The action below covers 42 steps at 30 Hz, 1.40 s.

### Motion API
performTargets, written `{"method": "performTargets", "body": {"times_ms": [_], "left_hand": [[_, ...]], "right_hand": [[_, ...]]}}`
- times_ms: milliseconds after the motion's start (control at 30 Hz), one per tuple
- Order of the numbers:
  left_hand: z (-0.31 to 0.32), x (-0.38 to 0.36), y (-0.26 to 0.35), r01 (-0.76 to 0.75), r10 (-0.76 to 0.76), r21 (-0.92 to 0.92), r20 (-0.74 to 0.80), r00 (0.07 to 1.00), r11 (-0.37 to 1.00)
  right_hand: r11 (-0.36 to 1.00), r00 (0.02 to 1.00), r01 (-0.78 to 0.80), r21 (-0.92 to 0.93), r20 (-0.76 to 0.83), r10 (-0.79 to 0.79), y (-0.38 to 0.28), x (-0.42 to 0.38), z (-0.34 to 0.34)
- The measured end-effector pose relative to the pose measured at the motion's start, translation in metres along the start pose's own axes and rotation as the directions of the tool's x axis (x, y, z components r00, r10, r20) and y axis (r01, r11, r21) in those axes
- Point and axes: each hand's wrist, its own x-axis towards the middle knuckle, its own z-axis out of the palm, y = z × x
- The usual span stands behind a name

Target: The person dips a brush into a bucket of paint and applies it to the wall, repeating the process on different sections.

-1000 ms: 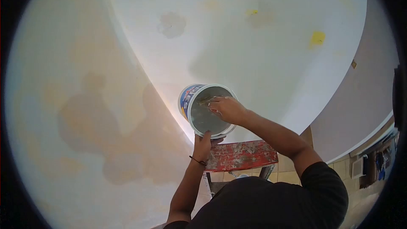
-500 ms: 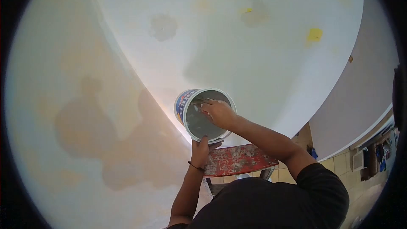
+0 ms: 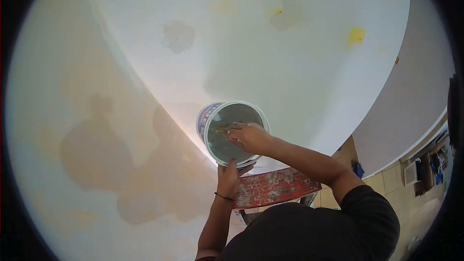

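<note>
A white bucket [image 3: 208, 116] with a blue label is tilted with its mouth toward me, grey inside with some yellowish streaks. My left hand [image 3: 231, 176] grips the bucket's lower rim, thumb over the edge and fingers beneath. Inside the bucket mouth, my right hand [image 3: 249, 137] has its fingers bent together over the grey contents, with pale smears on them. Whatever those fingers hold, if anything, is too small to make out. Just below the bucket is a worn red step [image 3: 273, 187] spattered with paint.
Pale walls meet in a corner at the left; one wall [image 3: 270, 67] carries grey patches and a yellow square [image 3: 356, 36]. Below right lies a tiled floor [image 3: 391, 183] with a white crate [image 3: 411, 173] and dark and blue items beside it.
My right hand has moved slightly down inside the bucket, and yellowish streaks now show beside its fingertips. The bucket has shifted slightly left. My left hand still grips the rim.
</note>
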Motion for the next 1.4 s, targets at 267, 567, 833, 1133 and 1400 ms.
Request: {"method": "performTargets", "body": {"times_ms": [267,567,833,1133,1400], "left_hand": [[-0.006,0.012,0.001,-0.005,0.006,0.019,-0.031,0.999,1.0],[-0.008,0.027,0.001,0.007,-0.006,-0.03,0.018,1.0,1.0],[-0.003,0.033,0.006,-0.002,0.002,-0.033,0.019,1.0,0.999],[-0.002,0.042,0.004,-0.003,0.003,0.0,0.017,1.0,1.0],[-0.008,0.056,0.001,0.006,-0.006,-0.022,-0.013,1.0,1.0]], "right_hand": [[0.994,0.965,-0.012,0.111,-0.261,0.041,-0.016,0.004,-0.04],[0.94,0.829,-0.176,0.292,-0.472,0.302,-0.003,0.028,-0.017],[0.985,0.902,-0.11,0.134,-0.403,0.156,0.006,0.042,-0.002],[0.923,0.816,-0.198,0.329,-0.467,0.341,0.001,0.033,-0.012],[0.391,0.704,-0.174,0.904,-0.163,0.691,0.007,0.012,-0.021]]}}
